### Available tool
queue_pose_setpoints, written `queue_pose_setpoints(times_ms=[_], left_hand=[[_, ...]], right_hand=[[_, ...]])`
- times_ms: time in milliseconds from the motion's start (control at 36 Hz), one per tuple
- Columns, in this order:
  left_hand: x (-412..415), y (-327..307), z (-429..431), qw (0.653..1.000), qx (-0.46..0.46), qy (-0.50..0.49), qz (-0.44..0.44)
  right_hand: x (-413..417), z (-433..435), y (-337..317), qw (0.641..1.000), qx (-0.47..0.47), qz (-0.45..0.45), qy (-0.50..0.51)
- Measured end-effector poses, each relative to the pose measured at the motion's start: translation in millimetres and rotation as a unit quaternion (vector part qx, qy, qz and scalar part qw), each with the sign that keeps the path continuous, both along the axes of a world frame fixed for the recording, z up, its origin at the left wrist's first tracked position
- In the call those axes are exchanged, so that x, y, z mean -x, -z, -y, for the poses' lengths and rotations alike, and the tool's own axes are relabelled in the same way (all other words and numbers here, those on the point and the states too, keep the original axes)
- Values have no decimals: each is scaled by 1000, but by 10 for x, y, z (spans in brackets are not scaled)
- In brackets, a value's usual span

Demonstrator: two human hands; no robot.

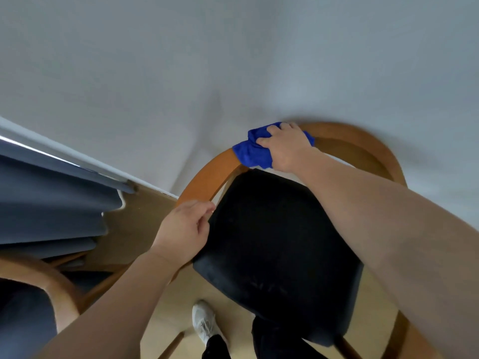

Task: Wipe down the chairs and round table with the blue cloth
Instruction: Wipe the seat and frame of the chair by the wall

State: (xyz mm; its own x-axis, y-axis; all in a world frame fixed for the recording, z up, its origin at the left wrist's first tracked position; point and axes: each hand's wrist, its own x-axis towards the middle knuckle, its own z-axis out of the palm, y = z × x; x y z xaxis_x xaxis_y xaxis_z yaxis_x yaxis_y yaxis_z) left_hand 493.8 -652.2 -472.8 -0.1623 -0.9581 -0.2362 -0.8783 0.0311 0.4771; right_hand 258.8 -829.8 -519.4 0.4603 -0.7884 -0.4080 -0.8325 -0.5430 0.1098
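A wooden chair [210,174] with a curved back rail and a black padded seat [280,250] stands against the white wall. My right hand [287,149] grips the bunched blue cloth [250,151] and presses it around the top of the back rail. My left hand [185,226] holds the left end of the curved rail beside the seat, fingers curled over the wood. The round table is out of view.
A second wooden chair [39,283] with a dark seat sits at the lower left. Grey curtains [51,203] hang on the left down to the wooden floor [145,216]. My white shoe [204,325] and dark trouser legs stand just before the seat.
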Motion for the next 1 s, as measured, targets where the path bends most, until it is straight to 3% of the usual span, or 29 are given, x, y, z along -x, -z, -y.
queue_pose_setpoints(times_ms=[445,1000], left_hand=[[315,-100,200,999,-9,36,-6],[741,-164,289,995,-30,92,17]], right_hand=[[688,-78,-178,998,1,-21,57],[1515,-321,-123,985,2,60,164]])
